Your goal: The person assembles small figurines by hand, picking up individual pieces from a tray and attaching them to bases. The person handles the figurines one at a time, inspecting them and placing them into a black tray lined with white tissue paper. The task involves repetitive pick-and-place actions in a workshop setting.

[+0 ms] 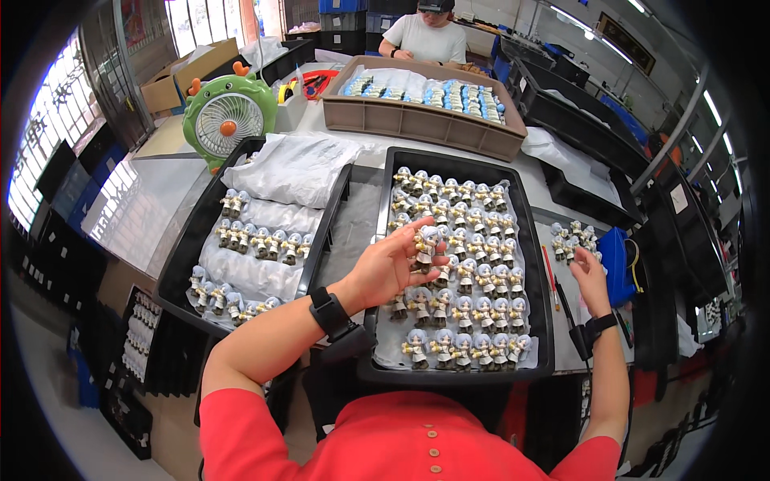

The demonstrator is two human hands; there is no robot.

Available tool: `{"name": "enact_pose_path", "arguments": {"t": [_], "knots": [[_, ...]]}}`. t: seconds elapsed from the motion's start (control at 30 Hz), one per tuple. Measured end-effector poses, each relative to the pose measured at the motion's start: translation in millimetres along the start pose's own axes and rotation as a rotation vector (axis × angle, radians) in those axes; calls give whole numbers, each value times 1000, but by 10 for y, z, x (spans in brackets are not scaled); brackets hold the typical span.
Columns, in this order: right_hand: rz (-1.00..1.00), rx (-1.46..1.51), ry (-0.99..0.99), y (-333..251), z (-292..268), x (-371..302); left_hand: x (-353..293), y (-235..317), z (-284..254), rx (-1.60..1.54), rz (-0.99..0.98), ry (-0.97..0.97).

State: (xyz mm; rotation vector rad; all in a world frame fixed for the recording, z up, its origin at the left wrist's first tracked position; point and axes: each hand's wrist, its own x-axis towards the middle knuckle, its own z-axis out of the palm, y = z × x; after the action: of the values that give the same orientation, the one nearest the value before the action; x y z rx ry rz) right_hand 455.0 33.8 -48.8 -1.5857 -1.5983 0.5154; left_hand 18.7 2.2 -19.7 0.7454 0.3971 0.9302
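Observation:
My left hand [383, 267] is raised over the right black tray, palm turned up. It holds a small figurine [427, 247] with pale hair and white clothing against its fingers. At the right, my right hand [592, 280] reaches a loose cluster of similar figurines [563, 234], its fingertips pinched at one on the near side. Below my left hand, the right black tray [545, 341] carries several rows of these figurines on a white liner. The left black tray [178, 255] has fewer of them, laid between sheets of white wrapping [301, 172].
A green animal-shaped fan [228, 120] stands at the back left. Behind the trays is a brown crate [417, 132] of blue-and-white pieces. A blue box [616, 268] and thin tools [553, 280] lie by my right hand. Across the table sits another person [429, 40].

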Motion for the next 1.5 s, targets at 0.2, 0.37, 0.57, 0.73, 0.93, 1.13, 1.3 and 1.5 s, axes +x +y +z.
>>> {"name": "enact_pose_path", "arguments": {"t": [0.2, 0.37, 0.57, 0.73, 0.93, 1.13, 1.3, 1.5], "knots": [[-263, 292, -397, -1696, 660, -138, -92, 39, -3, 25, 46, 32], [-705, 137, -386, -1994, 1360, -271, 1, 20, 51, 28, 58, 29], [-697, 193, -430, -1940, 1636, -250, 40, -35, -48, 67, 101, 78], [-657, 243, -466, -1829, 1638, -177, 16, -54, 30, 179, 148, 124], [-729, 304, -395, -1807, 1665, -89, 32, 95, -6, 153, 49, 43], [-846, 250, -366, -1861, 1732, -150, -31, 111, 12, 253, 56, 78], [-780, 294, -349, -1840, 1710, -138, 11, 111, 33, 205, 48, 87], [-788, 212, -323, -1845, 1681, -152, 8, 102, 27, 105, 50, 90]]}}
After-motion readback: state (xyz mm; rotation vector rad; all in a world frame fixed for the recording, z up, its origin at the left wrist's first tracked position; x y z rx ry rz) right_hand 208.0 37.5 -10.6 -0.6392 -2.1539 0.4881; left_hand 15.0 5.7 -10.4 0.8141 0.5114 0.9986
